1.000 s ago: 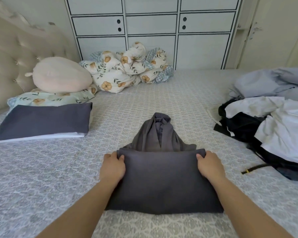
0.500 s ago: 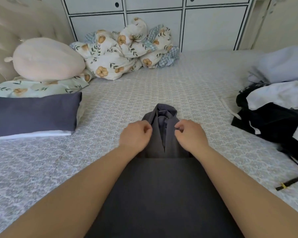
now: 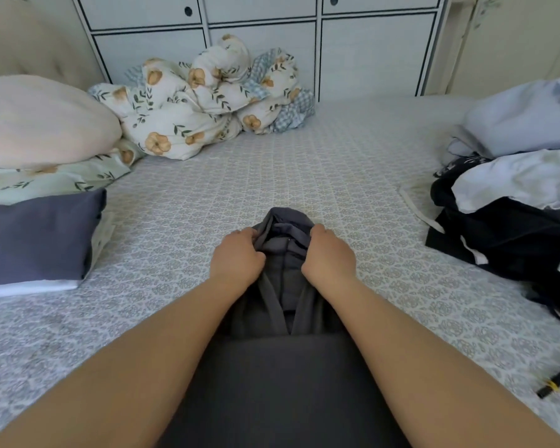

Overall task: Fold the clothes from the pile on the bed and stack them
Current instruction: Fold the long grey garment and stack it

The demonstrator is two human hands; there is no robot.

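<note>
- I see my left hand point(image 3: 238, 253) and right hand point(image 3: 328, 255), fingers curled, gripping the hood of one grey garment point(image 3: 285, 367) lying mid-bed point(image 3: 304, 176) near the front edge.
- One folded stack point(image 3: 39, 237) lies at the left edge and one unfolded pile point(image 3: 511, 215) at the right edge.

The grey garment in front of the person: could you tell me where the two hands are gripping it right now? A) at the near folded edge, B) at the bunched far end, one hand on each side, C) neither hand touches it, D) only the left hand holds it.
B: the left hand and right hand each pinch a side of the grey garment at its bunched far end, beyond the flat folded part.
</note>
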